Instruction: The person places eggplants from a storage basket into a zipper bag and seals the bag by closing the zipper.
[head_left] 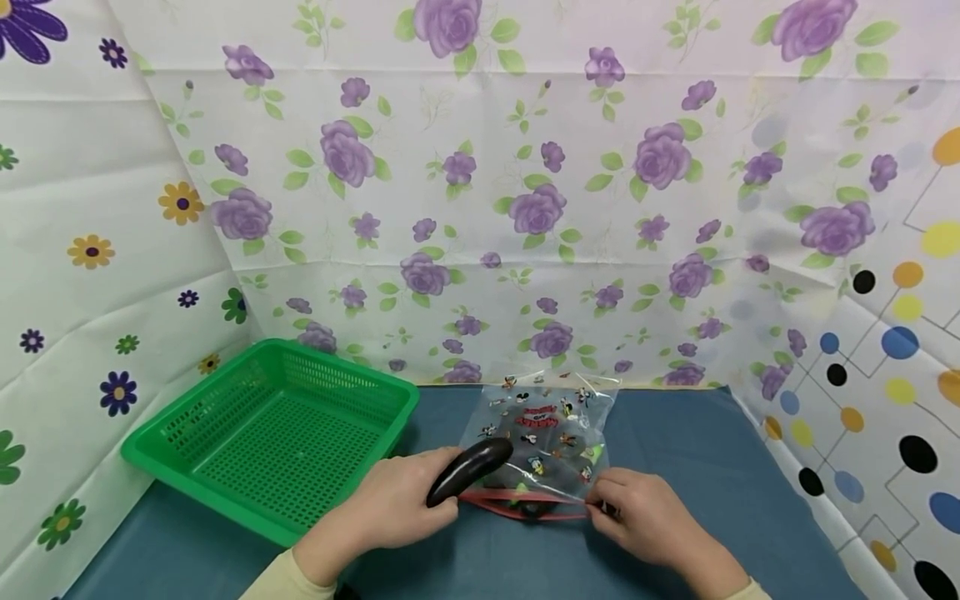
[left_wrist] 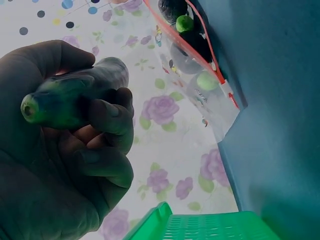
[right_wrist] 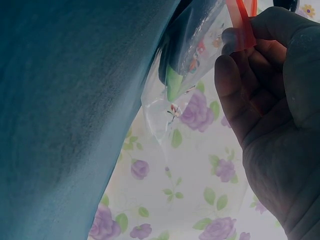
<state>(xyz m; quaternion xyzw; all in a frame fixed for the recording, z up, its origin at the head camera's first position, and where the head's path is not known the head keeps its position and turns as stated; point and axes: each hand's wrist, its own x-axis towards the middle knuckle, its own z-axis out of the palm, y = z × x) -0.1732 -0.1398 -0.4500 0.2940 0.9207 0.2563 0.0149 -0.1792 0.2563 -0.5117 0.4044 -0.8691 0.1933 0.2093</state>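
Observation:
My left hand (head_left: 405, 498) grips a dark, glossy eggplant (head_left: 471, 471); its green stem end (left_wrist: 31, 108) faces the left wrist camera. To its right lies a clear zip bag (head_left: 542, 425) with cartoon prints and a red zip edge. The bag's mouth gapes toward me, and dark and green things (left_wrist: 187, 31) show inside, their kind hard to tell. My right hand (head_left: 647, 515) pinches the red zip edge (right_wrist: 245, 30) at the bag's right corner. The eggplant is above the left part of the bag's mouth.
A green plastic basket (head_left: 300, 446) with perforated sides stands on the left, nothing visible in it. Blue cloth (head_left: 675, 442) covers the table. Flower-printed sheeting (head_left: 487, 208) rises behind, with more patterned sheets at both sides.

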